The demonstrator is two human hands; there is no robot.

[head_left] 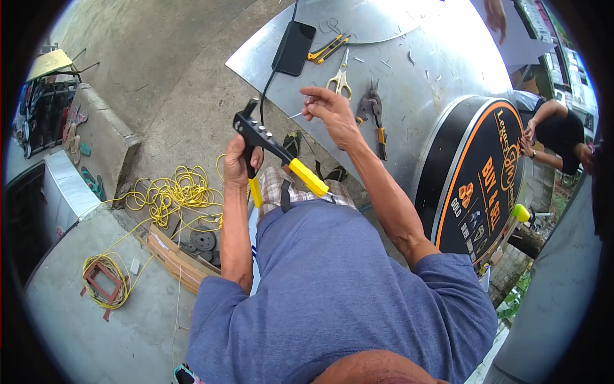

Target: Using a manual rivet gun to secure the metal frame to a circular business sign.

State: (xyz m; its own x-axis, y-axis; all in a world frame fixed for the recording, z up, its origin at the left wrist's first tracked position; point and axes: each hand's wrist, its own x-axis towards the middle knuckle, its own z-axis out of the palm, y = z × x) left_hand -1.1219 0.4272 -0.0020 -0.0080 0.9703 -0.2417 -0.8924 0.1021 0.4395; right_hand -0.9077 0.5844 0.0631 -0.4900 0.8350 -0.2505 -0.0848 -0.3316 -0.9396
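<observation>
My left hand [238,160] is wrapped round a black hand riveter [263,139] with yellow grips, its handles spread apart and its head pointing up. Close to that head, my right hand [331,115] pinches a small, thin metal pin [295,116] that looks like a blind rivet; the fingers partly hide it. Scissors [341,82] with cream handles lie on the sheet-metal table [409,25] just beyond my right hand. Beside them are tin snips [374,110] and a yellow-black utility knife [329,48].
A black phone [294,48] lies at the table's left edge with a dark cable. A round black sign [476,179] stands at right, touched by another person's hands [528,137]. Tangled yellow cord [176,195] and a cord reel [105,281] lie on the floor at left.
</observation>
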